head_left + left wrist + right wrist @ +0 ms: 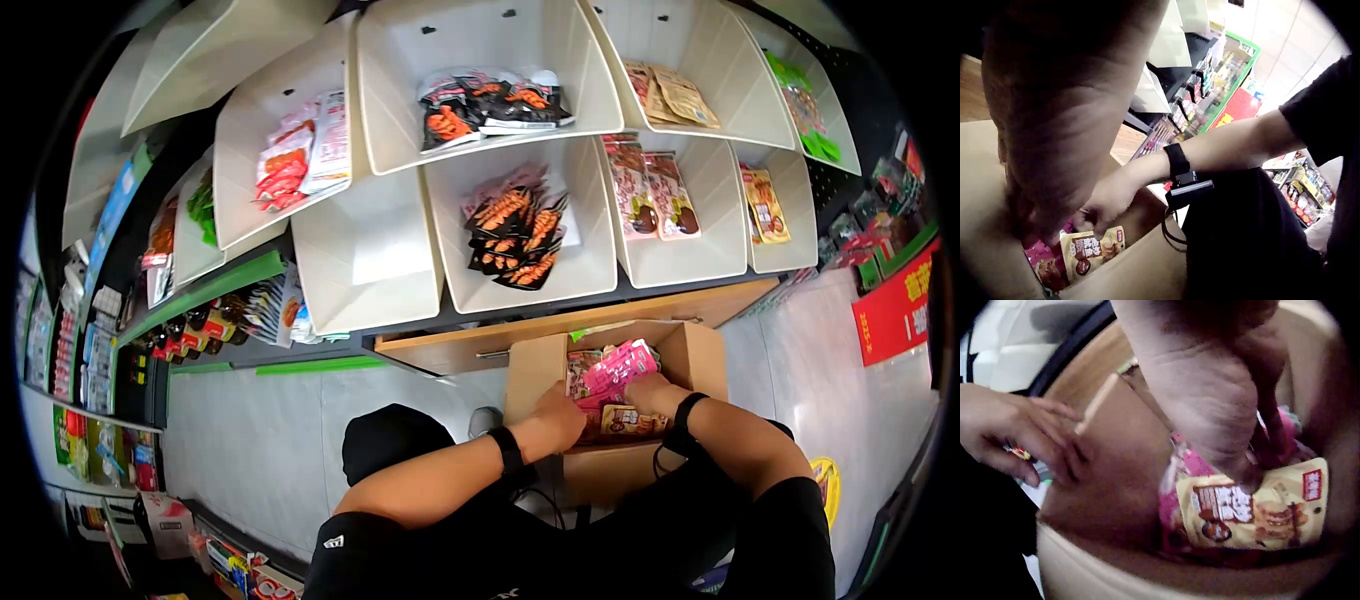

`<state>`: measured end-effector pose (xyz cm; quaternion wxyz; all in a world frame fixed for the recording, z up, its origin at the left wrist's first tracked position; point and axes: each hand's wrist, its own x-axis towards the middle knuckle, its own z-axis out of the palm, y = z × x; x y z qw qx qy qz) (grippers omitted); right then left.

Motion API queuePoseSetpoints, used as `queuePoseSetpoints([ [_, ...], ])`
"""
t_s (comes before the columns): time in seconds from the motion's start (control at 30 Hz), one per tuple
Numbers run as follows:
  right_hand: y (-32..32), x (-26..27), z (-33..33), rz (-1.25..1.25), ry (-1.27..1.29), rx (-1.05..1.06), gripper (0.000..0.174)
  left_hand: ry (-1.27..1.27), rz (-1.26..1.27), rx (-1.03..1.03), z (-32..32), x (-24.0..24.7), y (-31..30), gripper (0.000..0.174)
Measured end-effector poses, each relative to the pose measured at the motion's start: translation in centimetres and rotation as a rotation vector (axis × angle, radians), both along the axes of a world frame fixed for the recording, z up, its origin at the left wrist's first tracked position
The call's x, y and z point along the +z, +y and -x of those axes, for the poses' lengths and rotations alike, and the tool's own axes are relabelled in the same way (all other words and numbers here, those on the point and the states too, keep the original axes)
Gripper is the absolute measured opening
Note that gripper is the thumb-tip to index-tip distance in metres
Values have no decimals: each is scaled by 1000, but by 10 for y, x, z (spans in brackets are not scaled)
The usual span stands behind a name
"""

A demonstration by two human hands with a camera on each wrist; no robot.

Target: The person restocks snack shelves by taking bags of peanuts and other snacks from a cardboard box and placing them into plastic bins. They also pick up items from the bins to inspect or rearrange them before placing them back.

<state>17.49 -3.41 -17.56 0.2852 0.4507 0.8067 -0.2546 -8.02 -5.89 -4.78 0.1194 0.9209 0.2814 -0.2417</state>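
An open cardboard box (pixel 706 362) holds several snack packets. Inside it, my right hand (pixel 652 393) has bent fingers on a pink packet (pixel 622 368) and seems to grip it; in the right wrist view the hand (pixel 1210 406) partly hides the pink packaging (pixel 1196 464). Just below those fingers lies a cream packet (pixel 1254 509), also in the left wrist view (pixel 1088 250). My left hand (pixel 558 420) is at the box's left side; the right wrist view shows this hand (pixel 1022 434) with loosely bent fingers by the cardboard wall, no packet visible in them.
White bins (pixel 530 290) in two rows stand beyond the box, with black, pink and brown packets; one lower bin (pixel 368 260) shows no packets. A wooden drawer front (pixel 450 350) is behind the box. Shelves of goods (pixel 215 325) stand left, a red sign (pixel 893 310) right.
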Motion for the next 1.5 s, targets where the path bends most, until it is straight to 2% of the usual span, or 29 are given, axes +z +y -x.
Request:
queuePoseSetpoints([
  [0.03,7,29,11,91,50,35,21,2,-12,33,6,-9,0,20],
  [0.07,14,37,17,115,93,47,21,-1,-4,46,8,-18,-8,23],
  [0.1,18,63,30,112,103,-2,21,21,109,40,12,-19,-5,27],
  [0.13,33,78,29,35,173,22,20,-74,45,118,24,-39,-12,24],
  [0.2,62,108,29,-131,304,73,20,-143,14,86,43,-35,-6,21],
  [0.23,50,179,36,-134,310,-38,22,-150,-4,89,45,-34,-15,20],
  [0.27,60,201,39,-113,328,-164,25,-179,18,67,54,-25,-9,20],
  [0.3,67,203,36,-198,432,-95,26,-217,11,108,63,-25,-10,20],
  [0.33,72,206,38,-160,405,-99,24,-254,8,146,70,-26,-14,20],
  [0.43,68,247,54,-69,379,-107,19,-101,222,203,75,13,-13,23],
  [0.47,67,246,57,-41,441,-76,22,-159,304,316,78,21,-8,25],
  [0.53,69,250,64,9,559,-14,28,-282,461,535,88,32,9,29],
  [0.57,68,258,70,161,532,-124,28,-555,464,582,94,36,17,40],
  [0.67,60,264,70,118,636,-28,27,-988,1130,1084,86,63,48,46],
  [0.77,40,280,72,0,596,-62,20,-1051,1351,1111,67,92,47,45],
  [0.8,35,281,72,-50,590,-54,18,-1110,1145,889,63,79,45,38],
  [0.83,32,281,71,-112,632,-46,20,-1078,1108,843,61,78,43,32],
  [0.87,29,283,70,-133,749,-175,22,-1050,1065,796,58,86,42,25],
  [0.93,25,292,69,-189,984,-419,26,-1154,1012,844,57,103,36,20],
  [0.97,19,302,70,-439,1071,-474,30,-1217,972,863,56,115,33,18],
  [1.0,20,301,68,-702,1207,-467,27,-1311,948,890,55,129,30,19],
  [1.03,21,302,61,-709,1337,-602,27,-1411,926,902,55,142,27,20],
  [1.1,22,308,51,-620,1600,-808,28,-1568,862,918,57,156,23,22],
  [1.2,19,298,52,44,1634,-814,29,-1671,736,893,60,153,23,26],
  [1.27,12,293,76,96,1599,-817,29,-1684,737,897,58,145,25,29],
  [1.3,13,289,84,44,1583,-772,29,-1682,732,884,56,145,25,30],
  [1.4,18,293,91,230,1662,-884,28,-1668,747,857,56,146,25,34],
  [1.47,25,287,95,20,1618,-668,28,-1654,774,857,60,146,26,36],
  [1.5,29,282,94,-98,1505,-571,28,-1675,787,898,64,141,28,34],
])
